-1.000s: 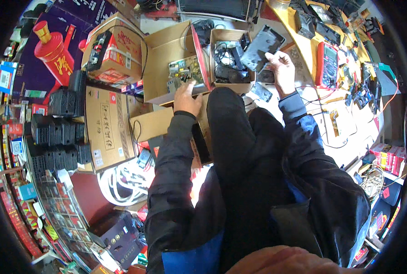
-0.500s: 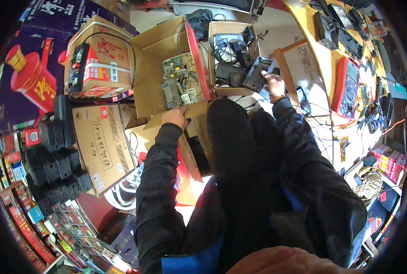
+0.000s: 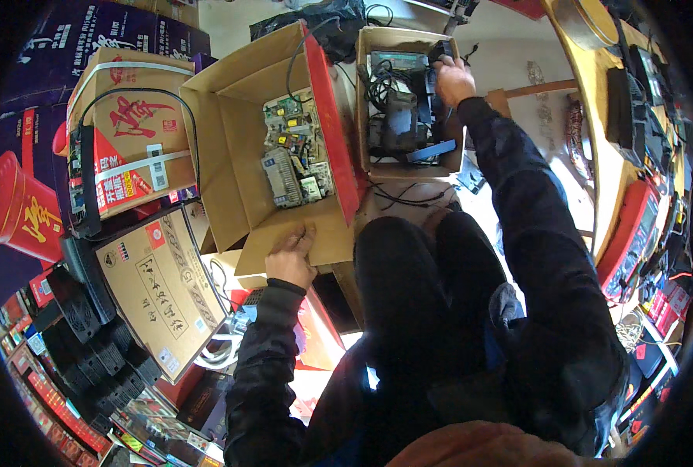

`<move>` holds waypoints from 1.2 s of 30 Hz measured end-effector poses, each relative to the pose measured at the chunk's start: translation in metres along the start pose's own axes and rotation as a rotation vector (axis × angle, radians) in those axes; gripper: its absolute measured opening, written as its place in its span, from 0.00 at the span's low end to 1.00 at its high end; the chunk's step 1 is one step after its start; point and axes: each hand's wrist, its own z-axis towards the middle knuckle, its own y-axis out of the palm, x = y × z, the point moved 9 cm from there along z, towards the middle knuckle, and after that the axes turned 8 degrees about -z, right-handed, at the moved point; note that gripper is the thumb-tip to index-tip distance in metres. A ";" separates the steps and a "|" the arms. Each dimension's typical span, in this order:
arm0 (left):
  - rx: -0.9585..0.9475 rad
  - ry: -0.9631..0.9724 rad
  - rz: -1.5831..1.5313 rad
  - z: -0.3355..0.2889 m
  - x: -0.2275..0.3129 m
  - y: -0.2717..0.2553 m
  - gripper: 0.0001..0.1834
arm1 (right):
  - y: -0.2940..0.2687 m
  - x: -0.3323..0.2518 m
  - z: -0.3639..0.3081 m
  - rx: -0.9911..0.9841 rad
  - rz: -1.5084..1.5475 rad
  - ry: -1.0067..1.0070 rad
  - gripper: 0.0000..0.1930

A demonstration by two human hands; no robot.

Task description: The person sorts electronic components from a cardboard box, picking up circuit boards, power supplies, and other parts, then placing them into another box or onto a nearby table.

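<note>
Left: one open brown cardboard box with a red side (image 3: 237, 148), holding green-and-tan circuit boards (image 3: 293, 144); its cardboard flap (image 3: 331, 241), probably light, stiff and best held by the edge, lies under the left grip (image 3: 290, 261), fingers touching it, any pinch not discernible. Right: one small brown cardboard box (image 3: 397, 39); at its far right corner, a black block (image 3: 441, 50), likely light, rigid and best taken by its sides, sits at the fingertips of the right grip (image 3: 455, 82), whether clamped unclear.

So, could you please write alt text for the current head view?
Seen from above, the right hand is at the edge of a small cardboard box of cables and dark plastic parts; the left hand is on a flap of a larger open box holding circuit boards.
</note>
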 end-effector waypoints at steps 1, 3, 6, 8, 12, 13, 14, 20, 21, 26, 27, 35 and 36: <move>-0.016 -0.011 -0.030 0.000 -0.002 0.002 0.33 | 0.009 0.001 0.011 -0.082 -0.117 -0.028 0.17; -0.019 -0.010 -0.044 0.001 -0.004 0.001 0.33 | 0.019 0.008 0.022 -0.182 -0.248 -0.033 0.12; -0.006 -0.003 -0.026 0.000 -0.004 0.000 0.35 | 0.028 0.020 0.028 -0.276 -0.245 0.024 0.13; 0.019 0.012 -0.061 -0.001 -0.001 -0.002 0.37 | 0.025 0.021 0.030 -0.257 -0.230 0.020 0.13; 0.041 0.024 -0.027 -0.001 -0.001 -0.002 0.34 | 0.008 0.032 0.026 -0.263 -0.129 0.090 0.15; 0.031 0.017 -0.009 0.000 -0.002 0.000 0.33 | -0.004 0.037 0.025 -0.227 -0.104 0.134 0.16; 0.038 0.024 -0.001 0.000 -0.002 -0.001 0.32 | -0.012 0.042 0.025 -0.235 -0.096 0.187 0.17; -0.063 -0.082 0.018 -0.001 -0.010 0.011 0.31 | -0.141 0.042 -0.053 0.506 0.718 0.218 0.09; -0.048 -0.081 0.027 -0.001 -0.010 0.010 0.31 | -0.143 0.039 -0.067 0.426 0.993 0.280 0.08; -0.059 -0.116 -0.008 0.000 -0.010 0.013 0.27 | -0.193 -0.035 -0.145 -0.024 2.604 0.370 0.08; -0.054 -0.117 -0.009 -0.001 -0.010 0.013 0.27 | -0.209 -0.047 -0.160 -0.091 2.655 0.406 0.12; -0.159 -0.053 -0.174 0.000 0.026 -0.012 0.27 | -0.304 -0.058 -0.229 -0.226 2.911 0.367 0.26; -0.078 0.018 -0.216 0.001 0.042 -0.032 0.27 | -0.312 -0.057 -0.239 -0.246 2.867 0.343 0.26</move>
